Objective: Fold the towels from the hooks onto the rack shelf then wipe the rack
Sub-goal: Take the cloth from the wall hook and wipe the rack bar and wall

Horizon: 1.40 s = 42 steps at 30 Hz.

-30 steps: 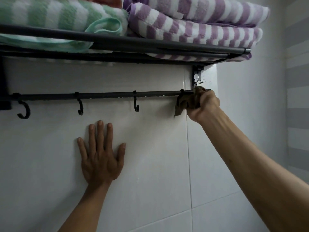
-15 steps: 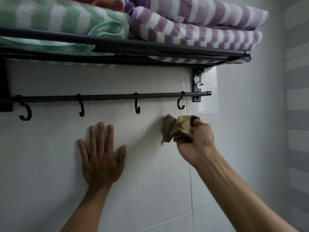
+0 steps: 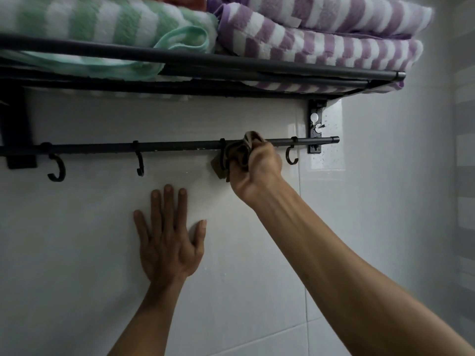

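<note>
A black wall rack (image 3: 231,70) carries folded towels on its shelf: a green-striped towel (image 3: 102,24) on the left, a purple-striped towel (image 3: 321,39) on the right, and a bit of orange cloth (image 3: 185,0) behind. Below runs a black hook bar (image 3: 180,146) with several empty hooks. My right hand (image 3: 257,168) grips a crumpled brown cloth (image 3: 236,152) and holds it against the bar, covering the third hook. My left hand (image 3: 169,242) lies flat on the white tiled wall under the bar, fingers spread.
The rack's right bracket (image 3: 315,124) is fixed to the wall beside the bar's end. The free hook (image 3: 291,156) hangs just right of my right hand. A grey-striped side wall (image 3: 462,176) stands at the right.
My right hand left the bar's right end, dropped below the bar, then rose back onto the bar further left, over the third hook. My left hand stayed flat on the wall.
</note>
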{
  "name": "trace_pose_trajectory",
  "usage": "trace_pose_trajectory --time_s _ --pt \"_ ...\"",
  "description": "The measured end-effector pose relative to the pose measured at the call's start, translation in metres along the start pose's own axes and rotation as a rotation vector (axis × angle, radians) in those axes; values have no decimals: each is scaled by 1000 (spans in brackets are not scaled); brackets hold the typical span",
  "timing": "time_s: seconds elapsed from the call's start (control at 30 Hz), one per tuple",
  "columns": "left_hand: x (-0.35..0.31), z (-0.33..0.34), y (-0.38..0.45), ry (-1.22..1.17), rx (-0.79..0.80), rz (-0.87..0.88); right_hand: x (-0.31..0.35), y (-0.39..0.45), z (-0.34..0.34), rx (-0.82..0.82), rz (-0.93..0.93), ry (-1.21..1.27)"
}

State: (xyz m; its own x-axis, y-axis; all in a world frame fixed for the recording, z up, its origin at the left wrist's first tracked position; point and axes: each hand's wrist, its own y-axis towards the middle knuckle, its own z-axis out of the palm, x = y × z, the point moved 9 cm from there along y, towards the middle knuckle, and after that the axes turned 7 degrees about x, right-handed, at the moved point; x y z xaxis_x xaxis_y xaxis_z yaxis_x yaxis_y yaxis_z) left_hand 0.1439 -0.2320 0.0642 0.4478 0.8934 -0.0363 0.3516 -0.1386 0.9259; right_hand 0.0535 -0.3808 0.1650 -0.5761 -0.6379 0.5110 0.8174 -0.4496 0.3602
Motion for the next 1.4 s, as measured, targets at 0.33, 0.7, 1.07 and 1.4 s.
trace_pose_trajectory --time_s 0.33,0.7,1.07,1.4 --pt "-3 -1 0 -4 5 -1 45 1 -36 -128 -138 88" --pt "-1 1 0 -8 12 1 38 -4 -26 -90 -75 42" --pt "-1 1 0 0 24 7 12 -9 -13 -49 -20 34" --pt "-1 1 0 20 43 6 31 -22 -38 -126 -147 86"
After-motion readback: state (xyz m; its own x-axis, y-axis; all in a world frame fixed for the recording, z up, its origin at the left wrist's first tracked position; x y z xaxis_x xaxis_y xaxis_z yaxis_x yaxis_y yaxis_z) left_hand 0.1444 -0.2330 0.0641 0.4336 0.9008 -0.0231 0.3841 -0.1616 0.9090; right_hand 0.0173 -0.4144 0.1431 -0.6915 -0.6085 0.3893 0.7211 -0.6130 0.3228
